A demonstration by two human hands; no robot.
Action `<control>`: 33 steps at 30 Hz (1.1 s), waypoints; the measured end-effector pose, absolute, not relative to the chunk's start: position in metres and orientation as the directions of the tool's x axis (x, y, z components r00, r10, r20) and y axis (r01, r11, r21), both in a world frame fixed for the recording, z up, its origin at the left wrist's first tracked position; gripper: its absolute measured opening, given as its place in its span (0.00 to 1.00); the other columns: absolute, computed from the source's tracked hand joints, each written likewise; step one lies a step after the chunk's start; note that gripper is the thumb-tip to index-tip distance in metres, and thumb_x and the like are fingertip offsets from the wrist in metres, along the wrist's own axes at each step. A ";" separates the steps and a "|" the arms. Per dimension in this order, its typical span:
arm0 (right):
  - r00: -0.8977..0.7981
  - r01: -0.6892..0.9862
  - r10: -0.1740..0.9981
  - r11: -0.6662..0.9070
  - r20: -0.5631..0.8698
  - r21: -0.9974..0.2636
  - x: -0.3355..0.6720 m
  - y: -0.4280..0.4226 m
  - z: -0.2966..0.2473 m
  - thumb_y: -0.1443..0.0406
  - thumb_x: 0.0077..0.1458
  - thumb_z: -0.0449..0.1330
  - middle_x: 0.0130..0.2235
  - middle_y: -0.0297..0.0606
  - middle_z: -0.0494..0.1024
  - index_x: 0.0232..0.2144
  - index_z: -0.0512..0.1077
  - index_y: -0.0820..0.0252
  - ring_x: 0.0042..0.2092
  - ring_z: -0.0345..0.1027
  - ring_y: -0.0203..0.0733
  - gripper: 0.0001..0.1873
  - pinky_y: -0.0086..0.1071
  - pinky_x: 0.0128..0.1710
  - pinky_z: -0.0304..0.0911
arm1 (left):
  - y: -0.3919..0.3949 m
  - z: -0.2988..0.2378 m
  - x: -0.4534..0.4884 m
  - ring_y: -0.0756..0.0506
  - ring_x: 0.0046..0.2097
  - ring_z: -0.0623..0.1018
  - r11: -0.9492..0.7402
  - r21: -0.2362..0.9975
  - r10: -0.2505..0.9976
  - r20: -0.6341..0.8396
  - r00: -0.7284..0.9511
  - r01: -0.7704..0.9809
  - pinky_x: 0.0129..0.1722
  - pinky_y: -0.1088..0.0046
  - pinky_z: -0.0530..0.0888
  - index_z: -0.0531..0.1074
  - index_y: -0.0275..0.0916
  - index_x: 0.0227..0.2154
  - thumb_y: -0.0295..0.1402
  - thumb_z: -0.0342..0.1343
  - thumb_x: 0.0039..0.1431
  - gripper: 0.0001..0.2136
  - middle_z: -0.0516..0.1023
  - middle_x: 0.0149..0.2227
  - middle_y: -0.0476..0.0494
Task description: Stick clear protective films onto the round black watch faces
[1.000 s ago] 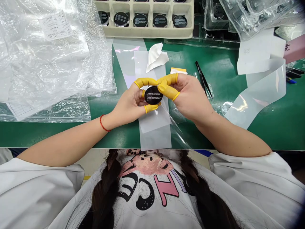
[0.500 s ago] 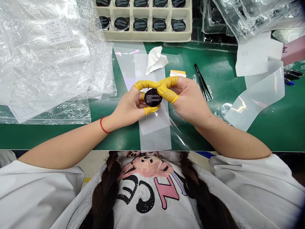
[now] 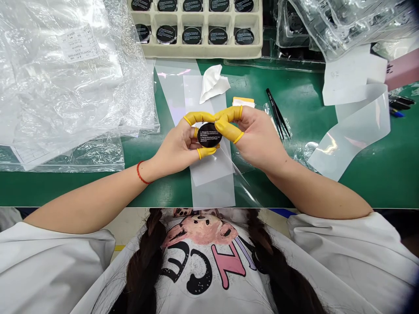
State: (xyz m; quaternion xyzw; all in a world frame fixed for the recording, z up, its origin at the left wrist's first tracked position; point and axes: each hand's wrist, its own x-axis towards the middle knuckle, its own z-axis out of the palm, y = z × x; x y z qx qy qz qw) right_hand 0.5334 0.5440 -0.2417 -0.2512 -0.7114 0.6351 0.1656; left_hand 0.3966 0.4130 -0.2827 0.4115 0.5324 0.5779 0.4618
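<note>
A round black disc with small white print (image 3: 208, 134) is pinched between both hands above the green mat. My left hand (image 3: 178, 144), with yellow finger cots, grips its left and lower edge. My right hand (image 3: 255, 133), also in yellow cots, presses thumb and forefinger on its upper right edge. A thin clear film trails down from the disc toward the table edge. Frosted plastic sheets (image 3: 212, 172) lie under the hands.
A beige compartment tray (image 3: 199, 50) with several black discs stands at the back. Crumpled clear bags (image 3: 65, 74) fill the left. A white wipe (image 3: 212, 82), black tweezers (image 3: 278, 114), a small yellow-topped block (image 3: 242, 100) and a curled white liner strip (image 3: 356, 117) lie around.
Both hands keep the same hold on the disc; the right thumb has shifted slightly across its face. The camera view has tilted a little, showing more of the tray.
</note>
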 end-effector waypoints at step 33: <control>-0.863 0.502 0.481 0.777 -0.155 -0.380 0.544 0.641 -0.253 0.73 0.53 0.67 0.57 0.51 0.69 0.55 0.69 0.62 0.61 0.64 0.60 0.28 0.54 0.61 0.64 | 0.413 -0.272 0.402 0.48 0.38 0.86 0.112 0.977 0.941 -0.163 -0.297 -0.182 0.40 0.73 0.82 0.64 0.41 0.49 0.24 0.67 0.49 0.26 0.82 0.36 0.52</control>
